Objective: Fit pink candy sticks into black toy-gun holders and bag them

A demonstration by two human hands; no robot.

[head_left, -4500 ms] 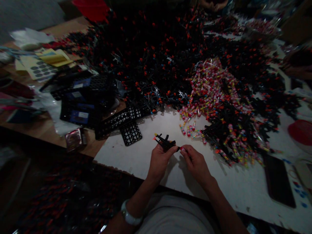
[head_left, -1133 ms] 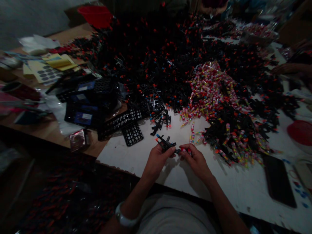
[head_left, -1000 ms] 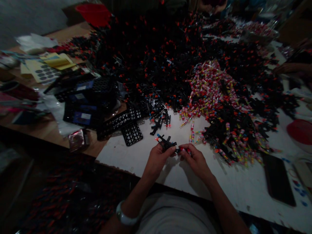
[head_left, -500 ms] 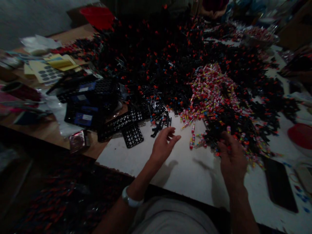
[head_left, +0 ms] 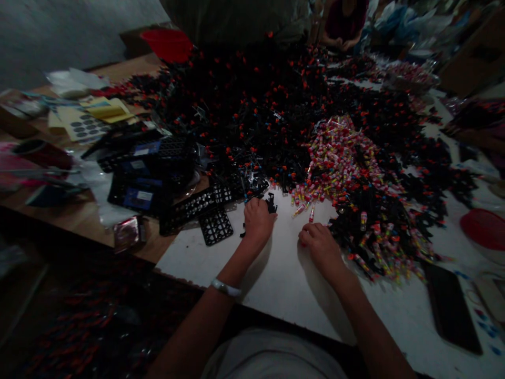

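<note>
My left hand (head_left: 258,220) has its fingers curled down over small black toy guns (head_left: 271,203) on the white table top, closed on one as far as I can see. The fingertips are mostly hidden behind the back of the hand. To the right, my right hand (head_left: 322,247) pinches at the table surface where small candy tubes lie; a bit of red shows under its fingers. Just beyond it lies a single candy tube (head_left: 311,213). A heap of pink, red and yellow candy tubes (head_left: 339,152) rises behind.
A large pile of black toy guns with orange tips (head_left: 244,100) covers the back. Left are black plastic grids (head_left: 216,226), dark packages (head_left: 138,197) and a sticker sheet (head_left: 84,126). Right are a phone (head_left: 452,308) and a red lid (head_left: 483,227). A person (head_left: 345,26) sits opposite.
My left hand has moved slightly down onto the black toy guns and closed. My right hand has left the mixed pile and shifted left onto the candy tubes.
</note>
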